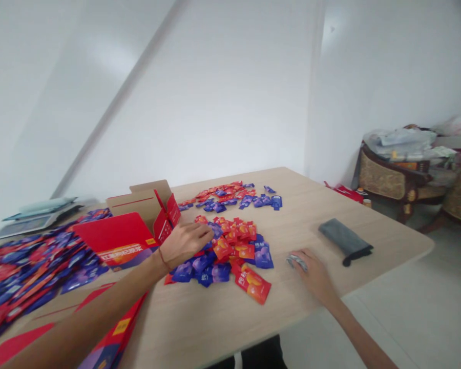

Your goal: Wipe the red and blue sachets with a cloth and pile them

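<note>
My left hand (187,240) is over the left edge of a pile of small red and purple snack packets (223,246), beside an open red carton (117,230). Its fingers curl downward and closed; whatever is in them is hidden. On the right, my right hand (311,269) rests low at the table, its fingers closed around a small grey-and-white object (297,262) whose kind I cannot make out. Between the hands, one red packet (253,284) lies at the pile's near edge, and a purple packet (264,254) sits at its right side.
More packets (226,192) lie farther back on the table (292,205). A large heap of packets (34,261) covers the left side. Another red carton (119,328) is under my left forearm. A grey folded pouch (343,237) lies right. Beyond stand cluttered armchairs (384,171).
</note>
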Demonstrator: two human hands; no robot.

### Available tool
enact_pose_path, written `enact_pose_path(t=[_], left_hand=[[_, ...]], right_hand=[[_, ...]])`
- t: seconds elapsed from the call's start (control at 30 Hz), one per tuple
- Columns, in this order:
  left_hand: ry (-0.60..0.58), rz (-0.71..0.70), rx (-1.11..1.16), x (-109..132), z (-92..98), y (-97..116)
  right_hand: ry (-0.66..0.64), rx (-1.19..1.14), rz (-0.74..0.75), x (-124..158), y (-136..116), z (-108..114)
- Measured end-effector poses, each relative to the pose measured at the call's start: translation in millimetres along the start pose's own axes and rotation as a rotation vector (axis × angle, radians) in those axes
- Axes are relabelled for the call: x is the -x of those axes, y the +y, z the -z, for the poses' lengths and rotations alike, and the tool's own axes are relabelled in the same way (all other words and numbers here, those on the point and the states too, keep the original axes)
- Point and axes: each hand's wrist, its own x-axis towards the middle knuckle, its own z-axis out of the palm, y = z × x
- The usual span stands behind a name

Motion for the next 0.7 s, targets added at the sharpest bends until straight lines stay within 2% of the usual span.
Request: enact_pose_path(t=[0.1,0.23,0.4,0.53,0.7], left_hand=[[-0.014,0.067,-0.080,-3,-30.2,-20],[-0.074,0.136,-0.108,-12,-66.6,-35],[-0.140,0.218,-0.085,-21,-95.5,-51],[-0.130,0.250,-0.082,-23,-97.3,-56],[-0.090,0.247,-0.077,-20,-72.4,-51]], right_hand=[[-0.006,-0.010,0.000,0,0,0],[-0.003,-0.024,-0.017,0,-1,1],[-0.005,-0.027,-0.044,0,-2,1],[0.003,-0.025,-0.040,1,-2,1],[0.012,-0.007,-0.052,1,-1,0]])
